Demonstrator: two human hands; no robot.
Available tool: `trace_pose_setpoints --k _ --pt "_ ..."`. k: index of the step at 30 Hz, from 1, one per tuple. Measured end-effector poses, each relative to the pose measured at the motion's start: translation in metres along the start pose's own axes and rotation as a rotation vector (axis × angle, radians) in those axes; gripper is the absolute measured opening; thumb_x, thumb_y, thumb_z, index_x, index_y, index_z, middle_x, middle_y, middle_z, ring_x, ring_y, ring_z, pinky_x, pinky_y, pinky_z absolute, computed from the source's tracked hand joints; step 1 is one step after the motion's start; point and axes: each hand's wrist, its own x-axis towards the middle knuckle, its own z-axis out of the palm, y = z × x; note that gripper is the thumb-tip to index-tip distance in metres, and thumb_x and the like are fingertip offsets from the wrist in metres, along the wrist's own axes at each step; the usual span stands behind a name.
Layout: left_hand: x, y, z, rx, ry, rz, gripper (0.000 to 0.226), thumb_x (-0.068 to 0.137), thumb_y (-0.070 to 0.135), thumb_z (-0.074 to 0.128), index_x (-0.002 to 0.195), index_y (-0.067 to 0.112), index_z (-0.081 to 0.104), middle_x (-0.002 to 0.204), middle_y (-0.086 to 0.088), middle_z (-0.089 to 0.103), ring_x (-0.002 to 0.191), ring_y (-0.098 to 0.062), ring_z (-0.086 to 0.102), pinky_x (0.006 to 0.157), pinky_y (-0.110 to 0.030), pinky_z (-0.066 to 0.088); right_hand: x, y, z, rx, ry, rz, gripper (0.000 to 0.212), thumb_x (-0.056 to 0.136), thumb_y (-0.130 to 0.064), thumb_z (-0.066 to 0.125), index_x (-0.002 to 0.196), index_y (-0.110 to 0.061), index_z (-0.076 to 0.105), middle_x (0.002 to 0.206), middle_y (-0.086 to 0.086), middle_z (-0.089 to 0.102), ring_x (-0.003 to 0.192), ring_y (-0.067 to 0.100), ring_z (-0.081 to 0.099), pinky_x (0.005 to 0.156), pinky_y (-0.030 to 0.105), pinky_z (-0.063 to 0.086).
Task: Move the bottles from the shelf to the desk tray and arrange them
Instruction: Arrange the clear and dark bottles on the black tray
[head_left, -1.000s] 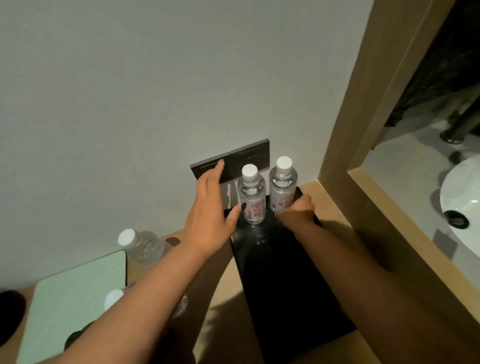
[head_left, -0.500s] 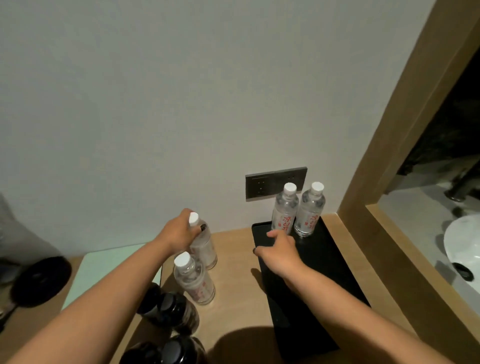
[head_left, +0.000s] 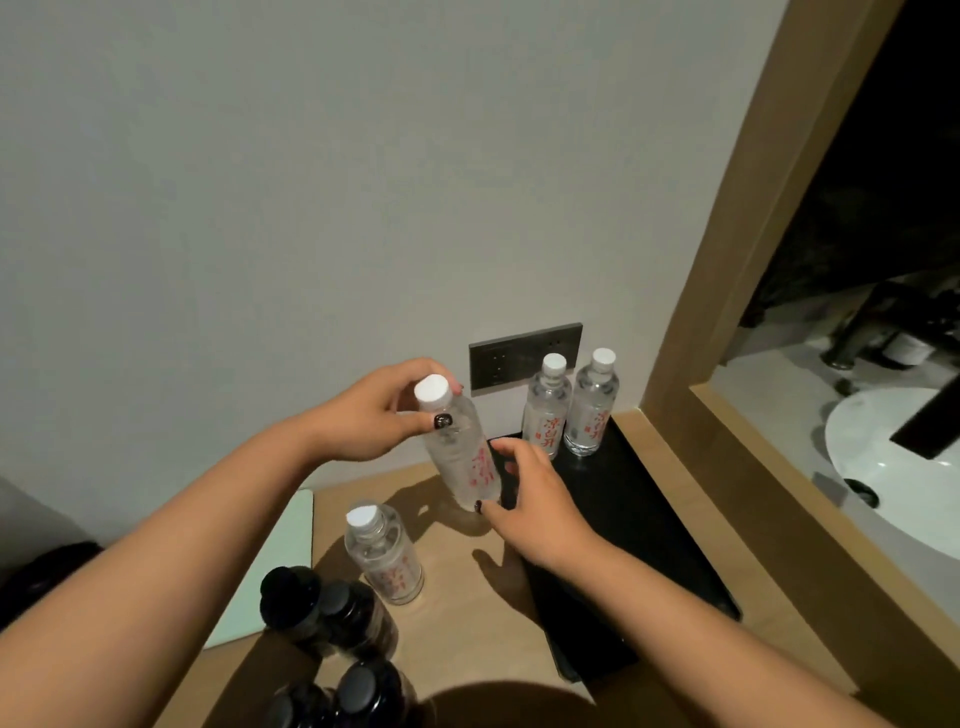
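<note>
Left hand (head_left: 363, 415) fingers are curling round the neck of a tilted water bottle (head_left: 460, 452), lifting it over the wooden desk (head_left: 467, 649). Right hand (head_left: 530, 499), fingers loosely spread, is touching its base beside the black tray (head_left: 649, 545), where two water bottles (head_left: 569, 410) are standing upright at the far end

Left hand (head_left: 363, 415) grips tilted bottle (head_left: 460, 447); right hand (head_left: 535, 499) seemingly touches its base
</note>
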Motion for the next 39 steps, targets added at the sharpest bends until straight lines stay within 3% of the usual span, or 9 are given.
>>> trace_pose_setpoints --k 8,12,17,21,24,26,31,34,39 --pt "0.036 0.026 0.055 -0.108 -0.161 0.028 0.035 0.082 -0.013 0.060 0.115 -0.001 0.057 0.118 -0.016 0.061 0.112 -0.018 0.060 0.094 -0.026 0.050 -0.003 0.038 -0.028 0.050 0.021 0.040 0.060 0.068 -0.028 0.076 0.121 -0.034 0.048 0.112 -0.011 0.061 0.104 0.005 0.059 0.091 0.033 0.052" --pt "0.059 0.013 0.071 -0.103 -0.091 -0.109 0.034 0.085 0.004 0.067 0.116 0.012 0.057 0.113 -0.007 0.065 0.100 -0.011 0.065 0.082 -0.022 0.053 0.005 0.071 -0.031 0.078 0.083 0.173 0.067 0.063 -0.021 0.083 0.120 -0.029 0.049 0.111 -0.007 0.062 0.104 0.009 0.059 0.091 0.031 0.050" --pt "0.052 -0.021 0.055 0.526 -0.430 -0.637 0.067 0.080 0.040 0.071 0.138 0.022 0.041 0.134 -0.003 0.053 0.115 -0.023 0.056 0.088 -0.030 0.052 0.028 0.111 -0.024 0.120 0.160 0.306 0.067 0.066 -0.016 0.084 0.121 -0.022 0.047 0.116 -0.002 0.059 0.105 0.011 0.054 0.091 0.028 0.043" --pt "0.038 -0.054 0.050 0.727 -0.780 -1.013 0.084 0.081 0.044 0.070 0.146 0.007 0.032 0.145 -0.013 0.044 0.115 -0.029 0.057 0.040 -0.013 0.047 0.054 0.133 -0.018 0.112 0.216 0.326 0.067 0.066 -0.016 0.084 0.122 -0.015 0.048 0.120 0.008 0.059 0.113 0.024 0.057 0.095 0.034 0.047" --pt "0.032 -0.078 0.046 0.509 -0.947 -1.236 0.090 0.079 0.043 0.073 0.148 0.011 0.026 0.145 -0.015 0.043 0.118 -0.031 0.058 0.082 -0.031 0.055 0.074 0.145 -0.016 0.148 0.228 0.279 0.068 0.067 -0.017 0.084 0.125 -0.014 0.050 0.120 0.008 0.060 0.113 0.024 0.058 0.095 0.032 0.047" --pt "0.031 -0.088 0.045 0.495 -1.022 -1.240 0.073 0.086 0.039 0.067 0.143 0.004 0.037 0.140 -0.018 0.048 0.120 -0.031 0.057 0.085 -0.030 0.050 0.085 0.151 -0.018 0.165 0.239 0.243 0.062 0.068 -0.015 0.083 0.122 -0.015 0.052 0.113 0.005 0.061 0.107 0.020 0.059 0.087 0.024 0.044" --pt "0.037 -0.098 0.040 0.302 -0.949 -1.237 0.061 0.074 0.025 0.081 0.126 0.006 0.056 0.127 -0.014 0.054 0.096 -0.030 0.066 0.055 -0.030 0.056 0.104 0.158 -0.019 0.110 0.282 0.178 0.058 0.070 -0.014 0.081 0.120 -0.013 0.051 0.113 0.010 0.062 0.105 0.021 0.058 0.089 0.021 0.042" --pt "0.045 -0.095 0.037 0.256 -0.951 -1.211 0.066 0.068 0.027 0.085 0.125 0.006 0.057 0.124 -0.014 0.056 0.098 -0.032 0.066 0.055 -0.030 0.057 0.107 0.159 -0.019 0.142 0.265 0.207 0.064 0.070 -0.013 0.081 0.125 -0.013 0.048 0.120 0.012 0.059 0.110 0.023 0.057 0.092 0.024 0.041" --pt "0.057 -0.078 0.039 0.016 -0.915 -1.121 0.058 0.083 0.019 0.072 0.132 -0.001 0.048 0.103 -0.021 0.064 0.067 -0.019 0.069 0.058 -0.025 0.056 0.109 0.158 -0.024 0.127 0.194 0.292 0.078 0.064 -0.015 0.085 0.130 -0.014 0.043 0.126 0.010 0.055 0.118 0.025 0.053 0.095 0.025 0.039"
